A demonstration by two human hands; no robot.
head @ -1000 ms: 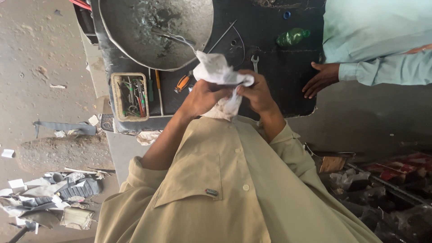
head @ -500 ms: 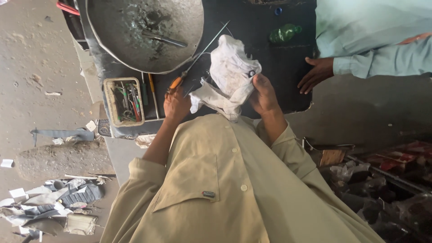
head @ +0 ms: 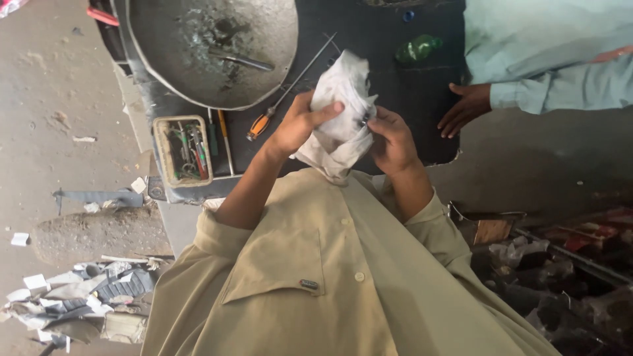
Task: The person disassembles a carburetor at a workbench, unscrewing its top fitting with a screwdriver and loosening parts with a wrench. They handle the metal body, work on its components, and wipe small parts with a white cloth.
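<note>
White rag (head: 339, 112) bunched between left hand (head: 300, 122) and right hand (head: 390, 137), both grips pinching it.

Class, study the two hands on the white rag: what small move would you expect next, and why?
Probably another rub with the rag: the left hand grips it from one side, and the right hand pinches a small dark part into its folds, above the dark work table.

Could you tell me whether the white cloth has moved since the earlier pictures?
Yes. The white cloth now sits right of the orange-handled screwdriver, clear of the metal pan.
</note>
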